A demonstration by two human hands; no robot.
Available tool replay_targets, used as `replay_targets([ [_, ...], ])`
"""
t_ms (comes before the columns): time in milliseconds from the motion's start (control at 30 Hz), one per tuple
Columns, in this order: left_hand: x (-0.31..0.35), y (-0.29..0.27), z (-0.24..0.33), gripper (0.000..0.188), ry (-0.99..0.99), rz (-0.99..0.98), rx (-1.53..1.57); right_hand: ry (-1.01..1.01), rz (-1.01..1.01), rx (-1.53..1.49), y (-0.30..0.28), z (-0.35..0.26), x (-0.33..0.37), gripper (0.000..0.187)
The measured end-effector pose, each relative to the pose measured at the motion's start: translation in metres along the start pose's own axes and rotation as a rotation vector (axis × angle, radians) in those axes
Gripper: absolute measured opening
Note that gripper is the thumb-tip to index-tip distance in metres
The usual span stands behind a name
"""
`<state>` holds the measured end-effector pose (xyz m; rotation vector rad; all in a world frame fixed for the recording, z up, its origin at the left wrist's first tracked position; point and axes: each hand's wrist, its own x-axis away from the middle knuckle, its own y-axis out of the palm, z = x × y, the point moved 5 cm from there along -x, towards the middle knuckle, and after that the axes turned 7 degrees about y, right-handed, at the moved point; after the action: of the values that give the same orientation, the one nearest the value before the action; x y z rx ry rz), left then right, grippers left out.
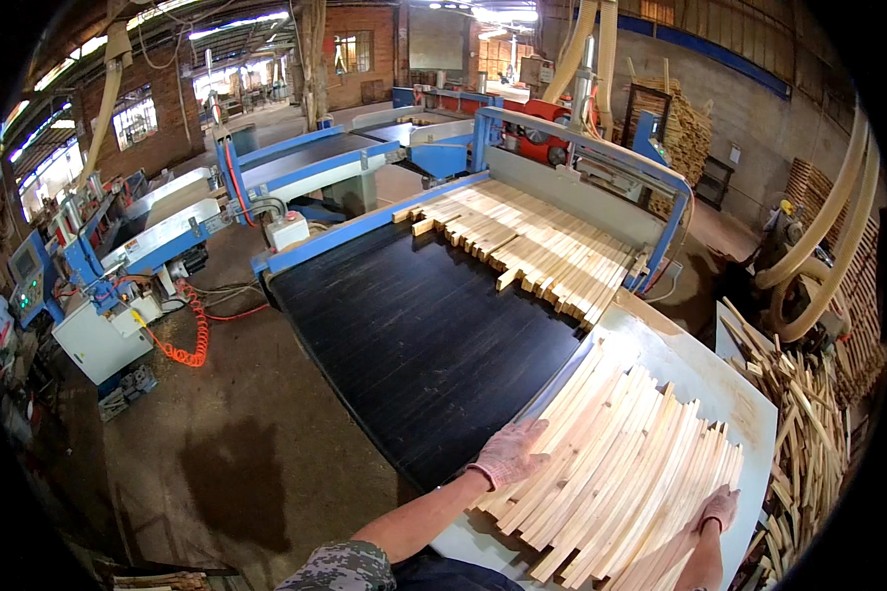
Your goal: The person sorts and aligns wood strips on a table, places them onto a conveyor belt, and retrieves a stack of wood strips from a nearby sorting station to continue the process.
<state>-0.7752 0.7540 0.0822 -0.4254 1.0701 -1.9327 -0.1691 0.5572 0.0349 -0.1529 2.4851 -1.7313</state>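
Observation:
A row of pale wooden strips (611, 463) lies side by side on a smooth light-grey table (749, 394), their ends uneven. My left hand (512, 456), in a pinkish knit glove, rests along the left side of this row with its fingers stretched over the outer strips. At the right side, my right hand (720, 507) in a matching glove lies against the outermost strips, fingers extended forward. Left of the table is a black conveyor belt (414, 335). A second batch of wooden strips (532, 241) lies across its far end.
A blue machine frame (581, 133) spans the belt's far end. Loose wood strips (808, 453) are heaped right of the table. On the left stand a control cabinet (103, 340) and a coiled orange air hose (192, 345). Beige ducts (828, 236) hang at right.

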Motion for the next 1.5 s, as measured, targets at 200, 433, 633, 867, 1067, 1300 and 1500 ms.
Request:
replay_targets([
  [200,0.002,0.001,-0.005,0.079,-0.023,-0.017,-0.008,-0.002,-0.019,-0.065,0.007,-0.007,0.003,0.066],
  [433,0.000,0.000,-0.003,0.079,0.001,-0.022,0.004,0.011,-0.026,-0.058,0.003,0.000,0.000,0.068],
  [633,0.001,0.000,-0.002,0.079,0.004,-0.011,-0.003,0.056,-0.071,-0.008,-0.014,-0.012,0.021,0.069],
  [867,0.001,-0.001,-0.001,0.079,-0.006,-0.018,-0.003,-0.009,-0.045,-0.046,-0.014,-0.006,0.019,0.069],
  [1067,0.001,-0.002,0.002,0.075,0.015,0.030,-0.002,-0.048,-0.027,-0.097,-0.005,0.010,-0.001,0.068],
  [1300,0.000,0.003,-0.004,0.077,0.006,0.008,-0.011,-0.008,-0.005,-0.043,0.000,-0.005,0.007,0.068],
  [1500,0.000,0.005,-0.005,0.078,0.007,0.012,-0.032,-0.004,-0.011,-0.068,-0.005,-0.006,0.012,0.067],
])
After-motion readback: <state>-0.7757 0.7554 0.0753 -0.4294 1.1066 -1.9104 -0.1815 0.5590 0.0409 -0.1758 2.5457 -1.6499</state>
